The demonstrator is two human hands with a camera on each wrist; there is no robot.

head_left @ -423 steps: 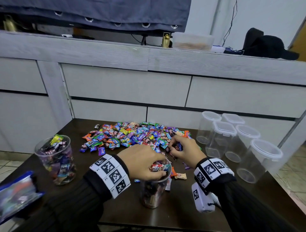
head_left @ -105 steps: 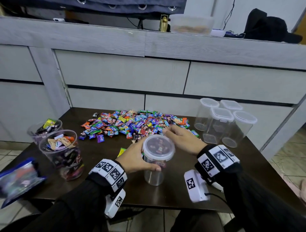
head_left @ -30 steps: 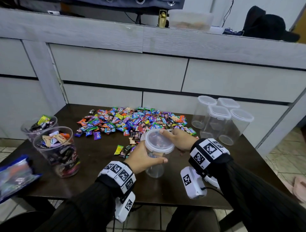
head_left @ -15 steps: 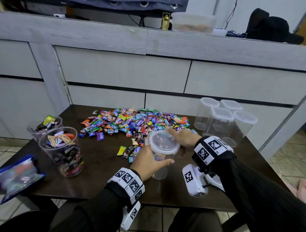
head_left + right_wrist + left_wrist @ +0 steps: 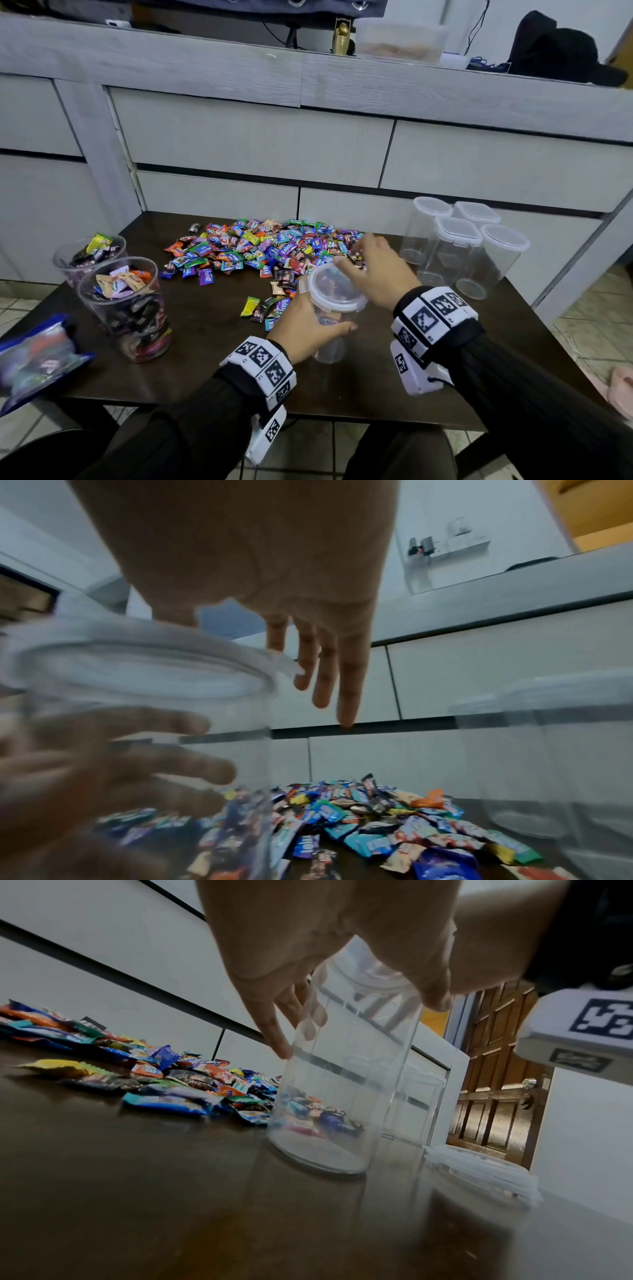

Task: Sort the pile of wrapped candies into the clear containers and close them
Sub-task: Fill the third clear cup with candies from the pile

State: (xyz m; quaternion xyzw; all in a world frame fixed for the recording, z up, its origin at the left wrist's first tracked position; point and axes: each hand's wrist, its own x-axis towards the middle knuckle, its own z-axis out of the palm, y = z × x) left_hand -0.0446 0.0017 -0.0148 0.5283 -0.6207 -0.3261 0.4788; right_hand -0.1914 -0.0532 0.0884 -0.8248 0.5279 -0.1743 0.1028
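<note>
A clear container (image 5: 329, 347) stands on the dark table (image 5: 205, 370), its round lid (image 5: 337, 291) sitting on top. My left hand (image 5: 308, 325) grips its side, fingers curled round the wall. The left wrist view shows this container (image 5: 342, 1096) empty inside, held by my left hand (image 5: 342, 947). My right hand (image 5: 373, 270) hovers at the lid's far rim with fingers spread and straight. In the right wrist view my right hand (image 5: 274, 561) hangs beside the lid (image 5: 137, 664) and grips nothing. The candy pile (image 5: 274, 246) lies just behind.
Two open containers (image 5: 126, 308) (image 5: 89, 253) full of candy stand at the left, by a blue bag (image 5: 37, 356) on the table's corner. Several empty lidded containers (image 5: 455, 253) stand at the back right. A grey cabinet (image 5: 257, 147) backs the table.
My right hand has come off the lid's rim and opened, fingers now spread over the far side. My left hand keeps its grip on the container.
</note>
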